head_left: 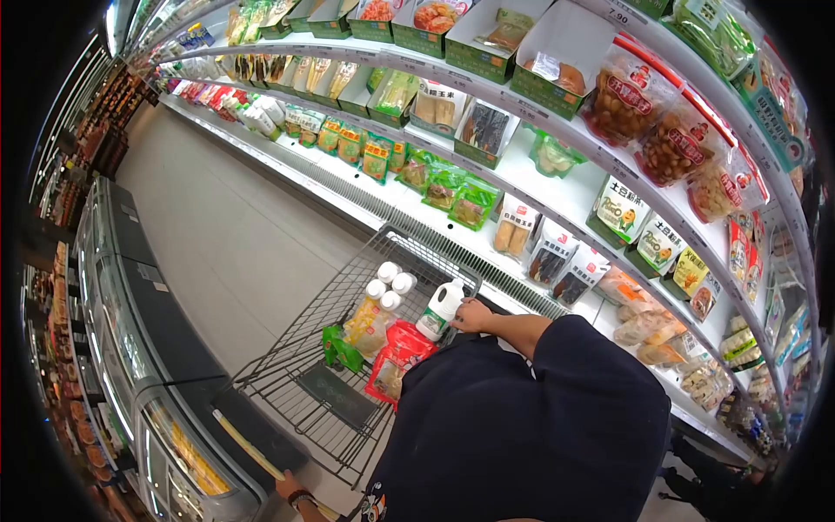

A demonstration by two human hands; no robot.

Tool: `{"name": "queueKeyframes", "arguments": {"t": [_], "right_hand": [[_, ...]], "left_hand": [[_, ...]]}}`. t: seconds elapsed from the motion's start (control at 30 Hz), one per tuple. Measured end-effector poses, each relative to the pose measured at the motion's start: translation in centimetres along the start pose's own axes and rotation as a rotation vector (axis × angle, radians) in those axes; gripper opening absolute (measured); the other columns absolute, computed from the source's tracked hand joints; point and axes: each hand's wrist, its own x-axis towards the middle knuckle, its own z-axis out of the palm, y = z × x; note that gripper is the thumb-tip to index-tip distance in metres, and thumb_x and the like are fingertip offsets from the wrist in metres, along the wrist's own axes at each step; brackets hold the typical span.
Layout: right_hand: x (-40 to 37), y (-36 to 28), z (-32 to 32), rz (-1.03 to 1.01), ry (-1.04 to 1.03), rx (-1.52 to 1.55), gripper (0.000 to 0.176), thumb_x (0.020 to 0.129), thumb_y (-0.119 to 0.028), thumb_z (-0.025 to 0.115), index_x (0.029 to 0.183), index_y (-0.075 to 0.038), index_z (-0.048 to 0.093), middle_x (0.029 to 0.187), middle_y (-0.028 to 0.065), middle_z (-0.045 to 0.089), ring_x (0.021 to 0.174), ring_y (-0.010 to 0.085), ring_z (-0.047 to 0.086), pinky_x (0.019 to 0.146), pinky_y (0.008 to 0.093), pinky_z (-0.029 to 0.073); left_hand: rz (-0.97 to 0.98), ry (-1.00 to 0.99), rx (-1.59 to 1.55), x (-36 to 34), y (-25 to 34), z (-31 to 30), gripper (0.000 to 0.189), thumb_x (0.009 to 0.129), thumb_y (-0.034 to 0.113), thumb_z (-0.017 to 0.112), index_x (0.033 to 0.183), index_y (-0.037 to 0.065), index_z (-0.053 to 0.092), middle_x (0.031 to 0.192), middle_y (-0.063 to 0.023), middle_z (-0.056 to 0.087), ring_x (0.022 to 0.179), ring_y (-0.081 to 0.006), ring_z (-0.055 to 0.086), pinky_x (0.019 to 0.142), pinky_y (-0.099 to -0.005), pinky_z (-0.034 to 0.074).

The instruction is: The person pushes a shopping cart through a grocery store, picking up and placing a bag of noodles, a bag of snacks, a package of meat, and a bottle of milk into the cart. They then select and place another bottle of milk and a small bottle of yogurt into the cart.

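A black wire shopping cart (287, 383) stands slantwise in front of me. At the lower left, my left hand (287, 489), with a dark band at the wrist, is closed around the cart's pale handle bar. My right hand (472, 316) is curled at the far side rim of the basket, right beside a white jug (442, 308) with a green label. In the basket lie several white-capped bottles (390, 285) packed together, a yellowish clear package (368, 326), a red bag (402, 357) and a green bag (340, 350). My dark shirt covers part of the basket.
Refrigerated shelves (487, 178) curve along the right, with bagged and boxed food. Bags of nuts or beans (622, 96) sit on the upper shelf. A long freezer case (139, 322) runs along the left. Between them is a grey floor aisle (217, 200). Dark legs (709, 474) show at the lower right.
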Motion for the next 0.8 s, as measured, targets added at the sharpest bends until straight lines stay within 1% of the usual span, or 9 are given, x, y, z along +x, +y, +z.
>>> {"name": "queueKeyframes", "arguments": {"t": [0.13,0.23,0.33,0.43,0.5,0.53,0.57,0.63,0.8], "right_hand": [[1.5,0.6,-0.2,-0.013,-0.028,0.002,0.045,0.088,-0.050,0.061,0.089,-0.008,0.077,0.098,0.0158,0.073,0.117,0.0382,0.057,0.104,0.0450,0.042],[3.1,1.1,-0.6,0.010,-0.112,0.111,0.042,0.090,-0.046,0.058,0.091,-0.009,0.077,0.101,0.0166,0.072,0.113,0.0403,0.060,0.103,0.0446,0.045],[3.4,1.9,-1.3,0.075,-0.072,0.361,0.037,0.091,-0.039,0.063,0.108,-0.007,0.071,0.114,0.0163,0.068,0.117,0.0362,0.058,0.101,0.0430,0.046],[1.3,2.2,-3.7,0.059,0.311,0.307,0.043,0.090,-0.030,0.066,0.124,-0.004,0.061,0.129,0.0203,0.058,0.121,0.0389,0.054,0.104,0.0446,0.044],[1.1,2.7,-5.0,0.091,0.438,0.224,0.052,0.087,-0.024,0.069,0.131,0.001,0.053,0.136,0.0246,0.051,0.126,0.0414,0.049,0.106,0.0458,0.042],[1.1,3.4,-5.0,0.096,0.485,0.174,0.055,0.086,-0.022,0.070,0.131,0.004,0.052,0.133,0.0272,0.052,0.129,0.0432,0.046,0.108,0.0468,0.041],[1.2,4.3,-4.4,0.125,0.509,0.149,0.056,0.086,-0.024,0.070,0.131,0.005,0.051,0.134,0.0274,0.052,0.127,0.0422,0.049,0.107,0.0459,0.041],[1.1,5.7,-4.7,0.168,0.368,0.249,0.063,0.087,-0.023,0.069,0.137,0.007,0.046,0.135,0.0281,0.051,0.127,0.0431,0.049,0.109,0.0452,0.039],[1.6,7.1,-4.3,0.199,0.286,0.292,0.062,0.086,-0.024,0.072,0.135,0.009,0.051,0.130,0.0293,0.058,0.122,0.0428,0.055,0.104,0.0442,0.045]], "left_hand": [[0.040,0.047,0.068,-0.3,-0.1,0.3,0.036,0.079,0.027,0.069,0.094,-0.006,0.069,0.084,-0.0226,0.071,0.076,-0.0400,0.068,0.070,-0.0511,0.050],[0.012,0.035,0.149,-0.3,0.0,0.5,0.037,0.079,0.028,0.067,0.095,-0.005,0.070,0.086,-0.0232,0.072,0.078,-0.0406,0.069,0.071,-0.0518,0.050],[-0.027,0.026,0.210,-0.3,1.0,0.4,0.038,0.080,0.029,0.064,0.097,-0.005,0.070,0.089,-0.0240,0.072,0.081,-0.0409,0.070,0.073,-0.0520,0.051],[0.021,0.002,0.195,-0.9,1.7,-0.5,0.042,0.080,0.029,0.063,0.101,-0.006,0.070,0.092,-0.0263,0.071,0.087,-0.0412,0.070,0.077,-0.0503,0.053],[0.101,-0.005,0.181,-0.1,1.0,-0.2,0.043,0.082,0.034,0.063,0.101,-0.005,0.069,0.092,-0.0251,0.071,0.086,-0.0426,0.069,0.077,-0.0501,0.052],[0.102,0.008,0.146,-0.7,1.4,-0.5,0.044,0.083,0.036,0.063,0.101,-0.004,0.068,0.094,-0.0258,0.071,0.087,-0.0440,0.069,0.077,-0.0506,0.052],[0.086,0.018,0.209,0.6,0.6,-0.1,0.047,0.084,0.038,0.063,0.101,-0.005,0.068,0.095,-0.0266,0.070,0.089,-0.0454,0.068,0.077,-0.0514,0.052],[0.089,0.021,0.266,0.4,0.7,-0.6,0.051,0.085,0.044,0.063,0.101,-0.004,0.069,0.095,-0.0264,0.071,0.090,-0.0461,0.068,0.076,-0.0526,0.052],[-0.018,0.012,0.275,0.1,1.7,-0.9,0.052,0.085,0.048,0.063,0.099,-0.001,0.071,0.086,-0.0216,0.072,0.081,-0.0395,0.071,0.072,-0.0487,0.054]]}}
